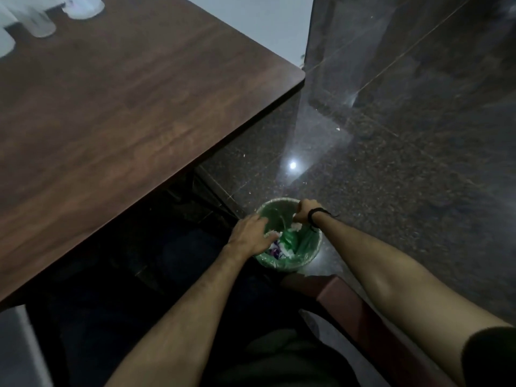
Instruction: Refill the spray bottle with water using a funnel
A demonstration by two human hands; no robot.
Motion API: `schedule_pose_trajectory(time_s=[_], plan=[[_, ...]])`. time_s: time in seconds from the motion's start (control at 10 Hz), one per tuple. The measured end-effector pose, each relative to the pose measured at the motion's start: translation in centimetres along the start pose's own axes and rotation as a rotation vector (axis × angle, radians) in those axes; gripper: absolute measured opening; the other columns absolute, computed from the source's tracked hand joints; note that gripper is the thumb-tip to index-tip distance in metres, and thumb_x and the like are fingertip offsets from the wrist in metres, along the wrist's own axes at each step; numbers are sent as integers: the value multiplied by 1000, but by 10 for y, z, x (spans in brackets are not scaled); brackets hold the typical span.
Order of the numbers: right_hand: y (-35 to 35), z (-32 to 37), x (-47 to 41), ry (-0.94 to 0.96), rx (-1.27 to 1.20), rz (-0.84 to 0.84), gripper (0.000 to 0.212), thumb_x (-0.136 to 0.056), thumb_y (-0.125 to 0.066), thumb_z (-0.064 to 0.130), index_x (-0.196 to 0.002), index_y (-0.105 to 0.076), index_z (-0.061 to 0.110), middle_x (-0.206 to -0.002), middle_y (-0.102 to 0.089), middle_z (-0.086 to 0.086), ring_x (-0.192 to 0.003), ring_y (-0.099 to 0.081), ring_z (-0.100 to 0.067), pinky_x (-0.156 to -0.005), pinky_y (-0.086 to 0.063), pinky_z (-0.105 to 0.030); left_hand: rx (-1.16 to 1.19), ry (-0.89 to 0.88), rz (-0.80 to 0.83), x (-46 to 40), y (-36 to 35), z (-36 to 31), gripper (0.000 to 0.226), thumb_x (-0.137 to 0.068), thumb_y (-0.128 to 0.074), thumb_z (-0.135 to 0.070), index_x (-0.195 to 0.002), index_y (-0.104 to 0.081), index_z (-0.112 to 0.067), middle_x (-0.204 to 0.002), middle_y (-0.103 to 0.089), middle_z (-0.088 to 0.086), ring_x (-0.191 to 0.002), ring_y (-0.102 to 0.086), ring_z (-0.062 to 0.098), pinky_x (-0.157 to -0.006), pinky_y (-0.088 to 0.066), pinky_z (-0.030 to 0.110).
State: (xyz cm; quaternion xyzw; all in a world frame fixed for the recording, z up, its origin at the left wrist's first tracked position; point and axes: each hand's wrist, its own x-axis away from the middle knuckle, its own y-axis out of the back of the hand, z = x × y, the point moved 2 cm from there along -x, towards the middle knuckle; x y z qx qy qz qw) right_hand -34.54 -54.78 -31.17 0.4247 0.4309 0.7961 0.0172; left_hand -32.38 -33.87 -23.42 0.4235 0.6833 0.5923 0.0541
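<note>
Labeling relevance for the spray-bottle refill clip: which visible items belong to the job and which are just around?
Job-related:
- blurry pale containers at the table's far corner; possibly the bottle or funnel, too blurred to tell

Just around:
- waste bin with green liner, both hands over it
- left hand, right hand
- wooden table
- black wristband
- chair arm

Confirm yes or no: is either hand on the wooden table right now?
No: both the left hand and right hand are down at the green-lined bin on the floor.
</note>
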Motion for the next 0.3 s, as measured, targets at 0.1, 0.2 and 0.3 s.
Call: schedule_pose_trajectory(time_s=[0.1,0.2,0.3], plan=[[3,1,7,13,36,0,47,-81,-75,39,-120,-65,15,-120,-65,-13,-106,-65,-31,-90,-56,-40,-33,-11,14,1,2,-7,60,-92,-55,-61,-126,-62,-13,-131,-61,11,-123,-56,30,-104,-44,40],[7,3,15,40,71,-32,44,-82,-74,37,-119,-66,13,-119,-66,-13,-104,-65,-31,-89,-57,-41,-62,-38,13,3,5,-12,60,-92,-54,-62,-128,-62,-15,-131,-61,10,-123,-56,29,-104,-45,40],[20,12,30,79,77,-65,36,-87,-72,28,-118,-67,13,-118,-67,-12,-103,-65,-29,-89,-56,-41,-99,-52,-29,7,15,-18,61,-91,-51,-63,-132,-59,-18,-131,-61,9,-122,-55,29,-103,-44,40]])
